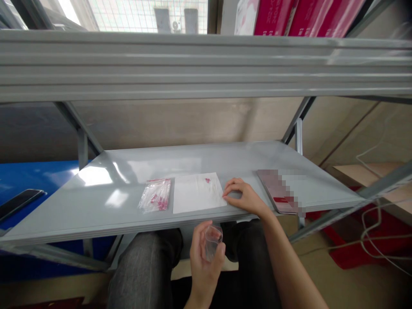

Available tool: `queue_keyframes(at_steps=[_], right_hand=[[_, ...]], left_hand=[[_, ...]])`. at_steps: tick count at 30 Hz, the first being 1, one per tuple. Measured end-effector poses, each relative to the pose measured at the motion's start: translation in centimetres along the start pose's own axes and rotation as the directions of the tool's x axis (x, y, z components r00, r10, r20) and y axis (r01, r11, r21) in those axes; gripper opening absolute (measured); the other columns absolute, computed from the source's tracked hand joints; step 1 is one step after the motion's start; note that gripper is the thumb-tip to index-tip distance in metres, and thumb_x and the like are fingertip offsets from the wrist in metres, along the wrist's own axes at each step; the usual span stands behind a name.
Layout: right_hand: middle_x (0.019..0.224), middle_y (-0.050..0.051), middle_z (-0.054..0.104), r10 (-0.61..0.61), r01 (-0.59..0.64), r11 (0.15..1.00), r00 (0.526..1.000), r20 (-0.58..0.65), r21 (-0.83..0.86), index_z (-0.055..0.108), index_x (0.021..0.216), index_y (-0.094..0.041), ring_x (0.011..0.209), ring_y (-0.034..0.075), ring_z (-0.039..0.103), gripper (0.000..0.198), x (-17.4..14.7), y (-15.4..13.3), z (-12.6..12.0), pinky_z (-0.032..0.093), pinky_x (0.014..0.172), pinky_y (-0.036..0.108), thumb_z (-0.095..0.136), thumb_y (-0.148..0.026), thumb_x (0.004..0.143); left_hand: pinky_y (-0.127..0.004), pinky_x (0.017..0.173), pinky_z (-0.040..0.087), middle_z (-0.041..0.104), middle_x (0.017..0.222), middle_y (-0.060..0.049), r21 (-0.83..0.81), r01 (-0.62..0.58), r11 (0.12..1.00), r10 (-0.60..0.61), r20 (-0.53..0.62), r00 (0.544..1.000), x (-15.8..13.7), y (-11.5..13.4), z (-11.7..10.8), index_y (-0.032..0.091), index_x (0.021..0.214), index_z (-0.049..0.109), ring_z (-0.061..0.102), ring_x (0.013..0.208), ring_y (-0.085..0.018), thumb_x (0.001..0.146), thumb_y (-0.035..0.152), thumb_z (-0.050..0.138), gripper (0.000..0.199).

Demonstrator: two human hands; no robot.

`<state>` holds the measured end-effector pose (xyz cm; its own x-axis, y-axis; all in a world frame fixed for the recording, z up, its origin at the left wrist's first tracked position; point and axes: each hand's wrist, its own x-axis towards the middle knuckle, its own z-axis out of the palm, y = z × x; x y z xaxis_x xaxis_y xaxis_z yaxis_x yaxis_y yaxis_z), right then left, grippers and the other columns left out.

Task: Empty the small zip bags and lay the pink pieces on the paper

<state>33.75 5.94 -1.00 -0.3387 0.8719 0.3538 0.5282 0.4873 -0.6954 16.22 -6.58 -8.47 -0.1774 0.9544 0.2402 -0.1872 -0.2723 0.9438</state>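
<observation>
Below the table's front edge, my left hand is closed around a small clear plastic cup, which is tilted. My right hand rests at the right edge of a white sheet of paper. Its thumb and index fingertip come together in a pinch; whatever may be between them is too small to make out. A few small pink bits lie near the sheet's upper right corner. Left of the paper is a clear plastic bag with pink pieces in it.
The grey table has a raised shelf beam across it. A partly pixelated flat pinkish item lies right of my hand. At far left a dark phone rests on a blue surface. Cables hang at right.
</observation>
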Motion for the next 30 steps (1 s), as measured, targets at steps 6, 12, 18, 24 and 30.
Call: queue_keyframes(at_steps=[6,12,18,24,30], right_hand=[[0.093,0.005,0.066,-0.078,0.067,0.995,0.987,-0.14,-0.079,0.075,0.079,-0.022,0.095,0.023,0.058,0.007,4.1,-0.6,0.8,0.041,0.091,0.039,0.074,-0.016,0.077],[0.091,0.004,0.067,-0.088,0.077,0.985,0.994,-0.064,-0.157,0.075,0.071,-0.023,0.094,0.025,0.058,0.012,8.1,0.4,3.1,0.038,0.09,0.042,0.079,-0.012,0.07],[0.095,0.005,0.068,-0.07,0.064,0.995,0.995,-0.076,-0.076,0.076,0.076,-0.024,0.097,0.025,0.059,0.011,7.7,1.3,3.6,0.04,0.092,0.042,0.079,-0.015,0.07],[0.098,0.007,0.07,0.021,-0.007,0.997,0.985,-0.169,0.083,0.074,0.087,-0.021,0.095,0.023,0.063,0.012,7.0,0.9,2.4,0.046,0.081,0.035,0.064,-0.021,0.081],[0.093,0.007,0.068,0.065,-0.059,0.89,0.998,0.001,0.452,0.065,0.098,-0.018,0.085,0.02,0.063,0.03,2.9,-2.9,2.1,0.049,0.075,0.032,0.063,-0.046,0.085]], left_hand=[[-0.027,0.076,0.053,0.066,0.091,-0.005,0.002,-0.015,1.0,0.015,-0.005,1.0,0.3,0.4,0.0,0.021,0.119,0.056,0.064,0.083,-0.018,0.082,0.032,0.07,0.041],[-0.027,0.075,0.054,0.066,0.089,-0.005,0.042,-0.061,0.997,0.061,-0.01,0.998,0.7,1.4,-0.4,0.021,0.119,0.057,0.064,0.082,-0.017,0.082,0.03,0.07,0.04],[-0.028,0.078,0.053,0.066,0.09,-0.005,0.028,-0.072,0.997,0.073,-0.027,0.997,0.6,0.9,-0.3,0.021,0.12,0.057,0.064,0.084,-0.018,0.082,0.031,0.069,0.041],[-0.029,0.08,0.054,0.066,0.091,-0.005,0.112,-0.131,0.985,0.134,-0.016,0.991,0.9,1.4,-1.0,0.022,0.122,0.054,0.064,0.086,-0.017,0.083,0.027,0.067,0.041],[-0.032,0.08,0.053,0.062,0.09,-0.003,0.349,-0.235,0.907,0.27,-0.054,0.961,4.4,4.2,-1.6,0.022,0.123,0.05,0.062,0.082,-0.018,0.079,0.029,0.071,0.05]])
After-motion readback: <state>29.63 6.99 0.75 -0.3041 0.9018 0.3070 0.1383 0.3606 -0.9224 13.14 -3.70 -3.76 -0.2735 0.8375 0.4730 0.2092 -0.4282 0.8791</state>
